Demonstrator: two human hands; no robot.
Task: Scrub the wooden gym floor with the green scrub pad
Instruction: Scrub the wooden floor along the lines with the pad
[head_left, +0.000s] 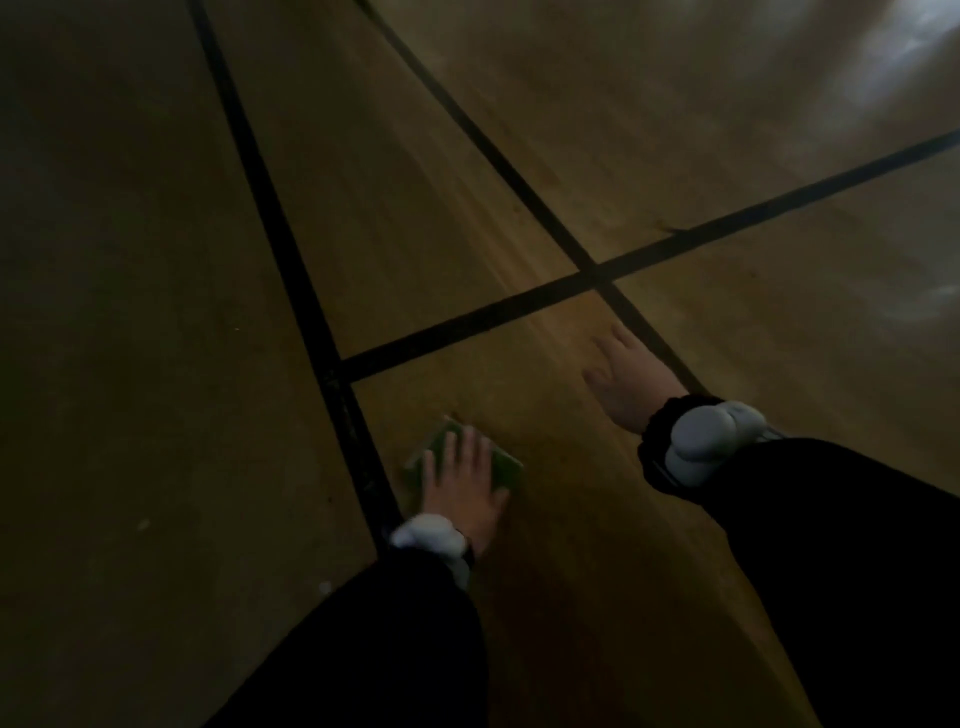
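While flat on the wooden floor (519, 156), left hand (464, 483) fingers straight atop green scrub pad (506, 467), right hand (631, 382) splayed.

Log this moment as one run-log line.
left hand: flat on green scrub pad | right hand: flat on wooden gym floor | pad beside black line

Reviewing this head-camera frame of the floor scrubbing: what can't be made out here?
- Green scrub pad: its middle is hidden under the left hand; only the edges show.
- Right hand: motion-blurred, so whether its fingers touch the wooden floor is unclear.
- White wrist device on the right wrist: too dark for detail.
- Both dark sleeves: cut off by the bottom and right edges.
- Floor's wetness or dirt: lost in dim light and blur.
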